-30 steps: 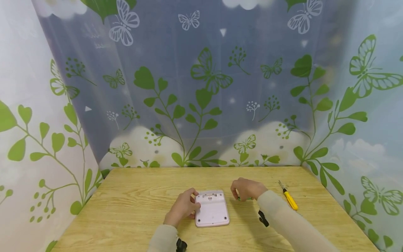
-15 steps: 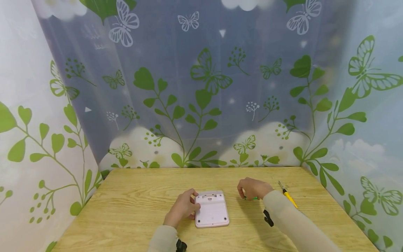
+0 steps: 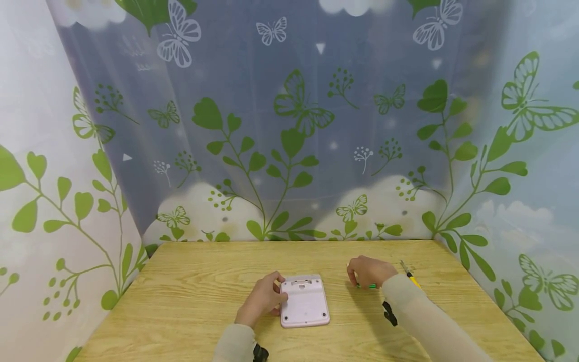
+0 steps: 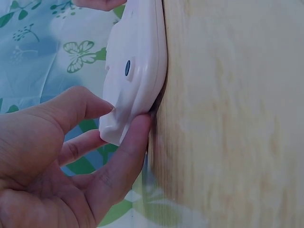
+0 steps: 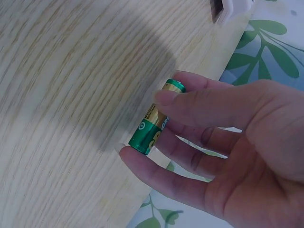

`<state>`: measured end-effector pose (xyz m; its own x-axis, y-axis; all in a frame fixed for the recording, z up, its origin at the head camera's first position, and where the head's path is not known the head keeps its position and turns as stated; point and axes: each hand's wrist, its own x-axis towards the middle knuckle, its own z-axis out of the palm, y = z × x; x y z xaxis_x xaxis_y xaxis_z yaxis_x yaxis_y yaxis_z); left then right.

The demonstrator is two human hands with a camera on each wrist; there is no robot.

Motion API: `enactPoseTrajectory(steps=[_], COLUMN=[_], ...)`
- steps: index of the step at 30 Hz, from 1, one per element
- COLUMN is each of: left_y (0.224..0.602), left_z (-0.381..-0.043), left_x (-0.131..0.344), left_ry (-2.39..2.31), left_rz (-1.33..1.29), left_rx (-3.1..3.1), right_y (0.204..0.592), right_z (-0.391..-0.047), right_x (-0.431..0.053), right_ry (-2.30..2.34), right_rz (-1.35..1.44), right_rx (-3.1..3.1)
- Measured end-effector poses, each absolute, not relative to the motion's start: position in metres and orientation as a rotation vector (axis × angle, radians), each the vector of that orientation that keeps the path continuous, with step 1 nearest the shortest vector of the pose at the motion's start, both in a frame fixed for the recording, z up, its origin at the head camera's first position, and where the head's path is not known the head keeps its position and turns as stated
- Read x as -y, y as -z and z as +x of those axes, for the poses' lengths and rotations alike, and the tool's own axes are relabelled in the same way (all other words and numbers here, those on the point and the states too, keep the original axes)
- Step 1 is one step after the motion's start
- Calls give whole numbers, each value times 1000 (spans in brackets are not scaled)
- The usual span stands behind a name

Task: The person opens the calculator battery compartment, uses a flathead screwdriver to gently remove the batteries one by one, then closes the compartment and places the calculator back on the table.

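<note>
Two hands showed in the head view, and I read their jobs as split. The left hand [image 3: 261, 298] pinched the near-left side of a pale pink device [image 3: 305, 306], which lay on the wooden table [image 3: 194, 286] with its feet upward, presumably so that the recess [image 3: 301, 282] by its far edge faced up, within reach. Off to the right, well apart from it, the right hand [image 3: 370, 272] pinched a green battery [image 3: 373, 285] low over the wood. A yellow-handled screwdriver [image 3: 413, 280] lay beyond that wrist, partly hidden by the sleeve [image 3: 407, 296]; I took it as parked out of the way.

From the left wrist I saw the thumb [image 4: 90, 107] on the upper face and fingers at the edge below, a hold that I judged meant for steadying more than lifting.

From the right wrist, thumb and fingers pinched the battery around its middle, both ends showing, perhaps to leave them free. I couldn't tell whether it touched the table.
</note>
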<state>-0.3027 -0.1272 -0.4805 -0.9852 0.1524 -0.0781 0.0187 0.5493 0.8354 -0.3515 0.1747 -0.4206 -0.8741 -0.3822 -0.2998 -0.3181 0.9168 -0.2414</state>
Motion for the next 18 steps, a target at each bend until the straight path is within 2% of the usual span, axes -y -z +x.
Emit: enactPoseTrajectory(steps=[18], left_y=[482], left_z=[-304], left_x=[127], left_ry=[-1408], left_rz=[149], left_rx=[-2644], right_y=[420], right_z=[-354], right_x=[-189], right_ry=[249], right_rz=[-477], right_rx=[-2738])
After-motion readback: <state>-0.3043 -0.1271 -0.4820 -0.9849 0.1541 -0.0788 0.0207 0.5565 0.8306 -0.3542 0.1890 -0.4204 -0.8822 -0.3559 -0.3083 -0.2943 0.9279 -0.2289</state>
